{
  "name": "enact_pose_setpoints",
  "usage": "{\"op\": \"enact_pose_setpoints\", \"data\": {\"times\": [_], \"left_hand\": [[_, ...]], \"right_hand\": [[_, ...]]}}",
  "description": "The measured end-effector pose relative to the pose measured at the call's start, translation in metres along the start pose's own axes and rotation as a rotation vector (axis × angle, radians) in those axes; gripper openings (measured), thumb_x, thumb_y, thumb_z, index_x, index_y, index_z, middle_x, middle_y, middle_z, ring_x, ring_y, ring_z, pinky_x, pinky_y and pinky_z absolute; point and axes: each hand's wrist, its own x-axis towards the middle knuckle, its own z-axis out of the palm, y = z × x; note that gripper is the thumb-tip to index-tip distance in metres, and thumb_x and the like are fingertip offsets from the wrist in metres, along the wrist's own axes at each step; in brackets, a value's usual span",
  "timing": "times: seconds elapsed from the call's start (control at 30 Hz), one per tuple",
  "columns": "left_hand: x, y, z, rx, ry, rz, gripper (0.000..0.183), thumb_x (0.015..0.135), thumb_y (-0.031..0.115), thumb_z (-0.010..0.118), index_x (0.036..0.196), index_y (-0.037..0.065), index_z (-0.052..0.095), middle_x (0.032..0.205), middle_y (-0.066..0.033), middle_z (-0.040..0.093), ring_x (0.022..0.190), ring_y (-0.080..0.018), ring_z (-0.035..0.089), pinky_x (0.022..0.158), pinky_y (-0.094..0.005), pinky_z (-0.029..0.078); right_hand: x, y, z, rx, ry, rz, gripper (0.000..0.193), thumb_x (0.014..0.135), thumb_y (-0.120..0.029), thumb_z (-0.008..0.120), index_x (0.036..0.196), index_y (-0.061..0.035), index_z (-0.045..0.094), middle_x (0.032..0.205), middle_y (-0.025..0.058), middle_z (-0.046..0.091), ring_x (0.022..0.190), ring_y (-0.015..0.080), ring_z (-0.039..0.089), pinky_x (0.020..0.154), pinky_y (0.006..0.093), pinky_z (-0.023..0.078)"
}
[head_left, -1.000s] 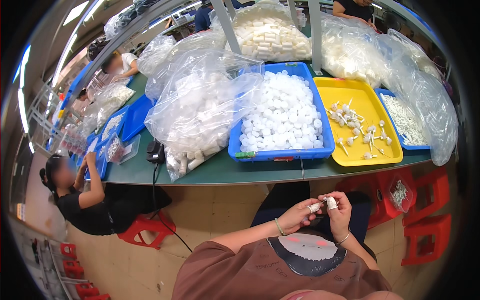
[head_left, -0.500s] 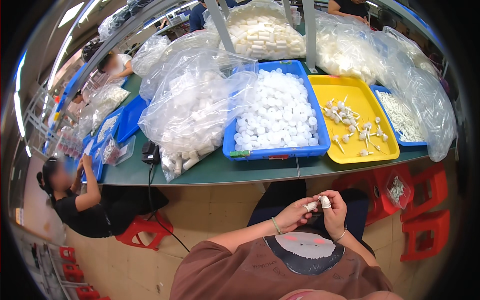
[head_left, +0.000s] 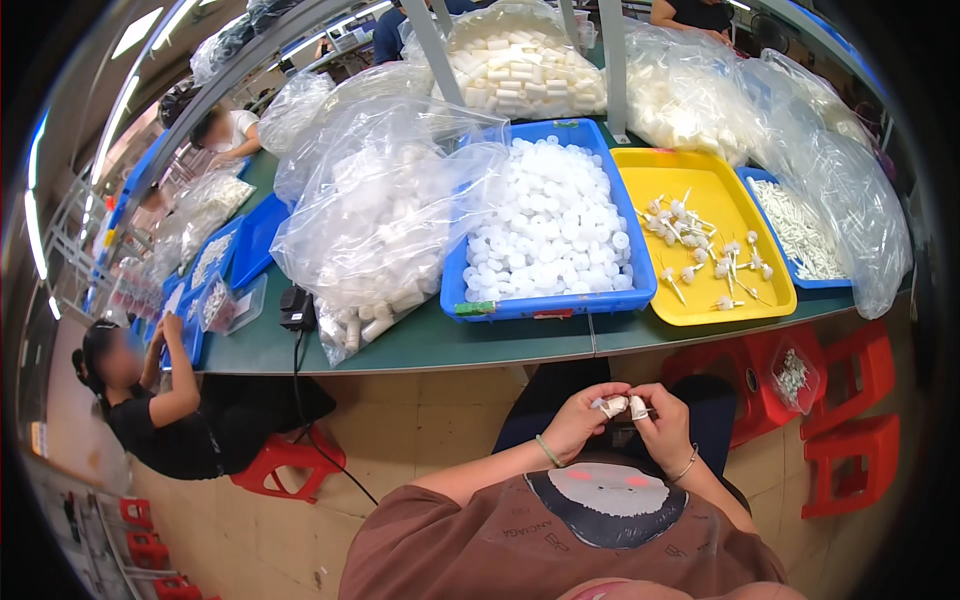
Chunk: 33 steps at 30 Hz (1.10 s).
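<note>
Above my lap, just off the table's front edge, both hands are closed and close together. My left hand (head_left: 574, 424) pinches a small whitish piece, mostly covered by the fingers; its kind is too small to tell. The fingers of my right hand (head_left: 667, 430) are pressed together around something thin, nearly hidden. White coverings wrap a fingertip on each hand. In front of them stands a blue tray (head_left: 560, 308) heaped with translucent white plastic caps (head_left: 550, 220). Beside it, a yellow tray (head_left: 690, 312) holds several white caps with thin stems (head_left: 690, 230).
A clear bag of white cylinders (head_left: 360, 220) lies left of the blue tray; another bag (head_left: 525, 75) is behind. At right are a blue tray of thin white sticks (head_left: 805, 230) and red stools (head_left: 850, 460). A co-worker (head_left: 150, 400) sits at left, near a black adapter (head_left: 297, 307).
My hands have shifted slightly, and the left fingers have turned so that the pinched whitish piece shows more. Both hands stay close together. The whole view has moved a little.
</note>
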Motion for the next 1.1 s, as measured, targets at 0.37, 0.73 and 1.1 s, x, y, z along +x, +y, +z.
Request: {"op": "enact_pose_setpoints", "data": {"times": [0.37,0.73,1.1], "left_hand": [[0.006,-0.010,-0.007,-0.046,0.081,-0.045,0.017,0.089,0.009,0.059,0.105,0.007,0.062,0.076,0.0044,0.053,0.061,-0.0008,0.044,0.049,-0.0152,0.033],[0.007,-0.013,-0.010,0.023,0.134,-0.025,0.017,0.085,0.009,0.062,0.102,0.006,0.060,0.082,0.0041,0.056,0.064,-0.0008,0.047,0.051,-0.0141,0.036],[0.009,-0.013,-0.010,-0.057,0.173,-0.048,0.016,0.086,0.009,0.061,0.101,0.007,0.059,0.082,0.0044,0.056,0.064,-0.0006,0.048,0.050,-0.0134,0.036]], "right_hand": [[-0.001,0.002,-0.006,-0.104,-0.130,-0.060,0.015,0.078,-0.007,0.066,0.090,-0.0045,0.056,0.072,0.0097,0.062,0.063,0.0248,0.064,0.056,0.0305,0.048],[0.002,-0.002,-0.011,-0.196,-0.218,-0.099,0.017,0.074,-0.009,0.067,0.087,-0.0073,0.057,0.066,0.0080,0.058,0.057,0.0232,0.059,0.052,0.0320,0.044],[0.003,-0.008,-0.012,-0.284,-0.197,-0.050,0.012,0.073,-0.011,0.067,0.082,-0.0092,0.061,0.066,0.0059,0.059,0.060,0.0223,0.060,0.053,0.0325,0.046]]}}
